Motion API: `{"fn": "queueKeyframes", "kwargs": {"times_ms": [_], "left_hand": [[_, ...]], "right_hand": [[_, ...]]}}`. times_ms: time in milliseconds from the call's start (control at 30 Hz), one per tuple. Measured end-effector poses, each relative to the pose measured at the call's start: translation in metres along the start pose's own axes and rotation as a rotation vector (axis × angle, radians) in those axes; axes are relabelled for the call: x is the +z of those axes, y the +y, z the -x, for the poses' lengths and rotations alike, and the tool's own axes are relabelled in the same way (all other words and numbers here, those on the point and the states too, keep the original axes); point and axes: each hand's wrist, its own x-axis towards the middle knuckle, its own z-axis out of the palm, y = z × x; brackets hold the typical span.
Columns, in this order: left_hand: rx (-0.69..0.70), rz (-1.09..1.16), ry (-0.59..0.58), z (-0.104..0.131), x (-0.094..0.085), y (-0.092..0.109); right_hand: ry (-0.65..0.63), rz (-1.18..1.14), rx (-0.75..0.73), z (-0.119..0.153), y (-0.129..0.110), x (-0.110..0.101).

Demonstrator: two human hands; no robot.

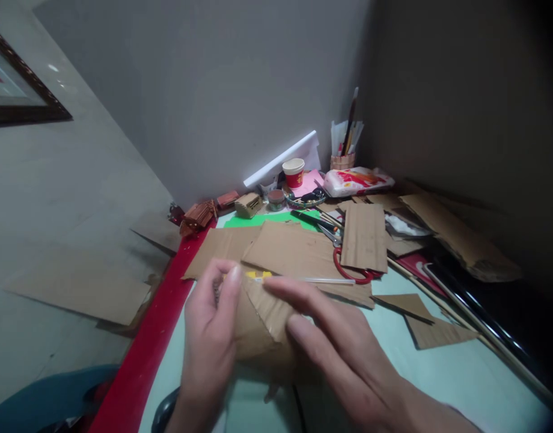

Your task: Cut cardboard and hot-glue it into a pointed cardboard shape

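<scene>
A folded brown cardboard piece (258, 331) is held up near the front of the table, between both hands. My left hand (213, 319) grips its left side, thumb on top and fingers curled behind. On the right side, my right hand (335, 337) presses the cardboard with thumb and index finger. A slanted edge runs across the top of the piece. Just beyond it lie flat cardboard sheets (294, 249), a clear stick (326, 281) and something small and yellow (258, 275).
Red-handled scissors (338, 264) lie partly under a cardboard strip (364, 237). Further back stand a red paper cup (294, 173), a tissue pack (357, 181) and a pencil holder (342, 161). Cardboard scraps (439, 331) lie right; a blue chair (46, 400) is lower left.
</scene>
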Motion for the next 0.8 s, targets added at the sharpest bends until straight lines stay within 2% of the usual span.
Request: {"fn": "queueKeyframes", "kwargs": {"times_ms": [133, 200, 300, 433, 567, 733, 800], "left_hand": [[0.001, 0.014, -0.093, -0.005, -0.004, 0.001], [0.023, 0.001, -0.122, -0.008, -0.005, 0.0], [0.038, -0.047, -0.218, -0.01, -0.006, 0.0], [0.016, -0.139, -0.338, -0.011, -0.004, 0.005], [0.051, -0.182, -0.313, -0.008, -0.001, 0.011], [0.084, -0.158, -0.278, -0.005, -0.002, 0.011], [0.081, -0.141, -0.272, -0.005, -0.003, 0.009]], "right_hand": [[-0.114, -0.139, 0.314, -0.008, -0.01, -0.009], [-0.149, -0.176, 0.399, -0.008, -0.011, -0.008], [-0.146, -0.171, 0.413, -0.006, -0.012, -0.005], [-0.145, -0.153, 0.338, -0.003, -0.017, -0.004], [-0.107, -0.167, 0.297, -0.003, -0.02, -0.006], [-0.216, -0.381, 0.512, -0.007, -0.018, -0.006], [-0.23, -0.458, 0.542, -0.008, -0.017, -0.007]]}}
